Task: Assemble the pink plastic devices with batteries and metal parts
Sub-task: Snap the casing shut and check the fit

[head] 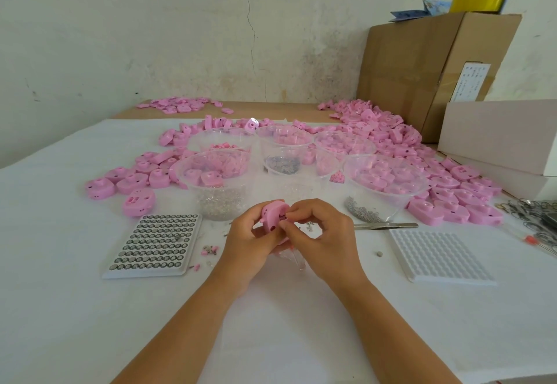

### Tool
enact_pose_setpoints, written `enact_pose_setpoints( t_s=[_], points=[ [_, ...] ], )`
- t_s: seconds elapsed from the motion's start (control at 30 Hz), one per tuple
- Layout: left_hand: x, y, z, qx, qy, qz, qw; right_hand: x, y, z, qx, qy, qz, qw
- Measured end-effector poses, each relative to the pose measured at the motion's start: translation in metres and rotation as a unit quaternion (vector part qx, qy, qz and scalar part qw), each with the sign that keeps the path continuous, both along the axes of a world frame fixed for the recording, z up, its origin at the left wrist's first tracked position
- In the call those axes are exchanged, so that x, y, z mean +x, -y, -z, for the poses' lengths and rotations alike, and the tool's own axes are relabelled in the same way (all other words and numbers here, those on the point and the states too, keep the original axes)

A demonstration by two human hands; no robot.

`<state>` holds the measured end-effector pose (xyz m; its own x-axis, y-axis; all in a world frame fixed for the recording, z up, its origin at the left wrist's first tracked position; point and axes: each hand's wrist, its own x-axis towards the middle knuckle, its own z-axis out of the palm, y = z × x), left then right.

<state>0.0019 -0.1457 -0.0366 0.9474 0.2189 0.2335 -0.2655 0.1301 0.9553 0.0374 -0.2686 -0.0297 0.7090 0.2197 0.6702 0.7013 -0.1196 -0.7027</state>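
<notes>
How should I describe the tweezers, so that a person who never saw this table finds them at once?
Start at the right hand, which pinches the pink device near the table's middle. Just to its right, the tweezers lie flat between a heap of grey metal bits and the empty white tray. They alone are one long, thin, shiny strip.

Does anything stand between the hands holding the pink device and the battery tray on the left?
Nothing that blocks. The left hand grips the pink device and the right hand pinches at it; the battery tray lies just left of them. Only a few small loose parts lie flat on the cloth between.
</notes>
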Motion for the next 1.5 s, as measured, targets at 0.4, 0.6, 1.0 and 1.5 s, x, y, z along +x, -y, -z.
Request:
enact_pose_setpoints(
  t_s=[0.4,0.6,1.0,1.5],
  points=[
    [-0.001,0.0,0.0,-0.017,-0.024,0.028,0.999,0.001,0.005,-0.007,-0.018,-0.014,-0.003,1.0],
    [0.0,-0.002,0.003,-0.009,-0.03,0.022,0.999,0.001,0.005,-0.01,0.011,-0.15,-0.076,0.986],
    [0.0,-0.005,0.004,0.022,-0.045,0.023,0.998,0.005,0.008,-0.009,-0.004,-0.218,-0.132,0.967],
    [-0.003,-0.005,0.004,0.059,-0.06,0.016,0.996,0.011,0.015,-0.002,0.009,-0.245,-0.147,0.958]
  ],
)
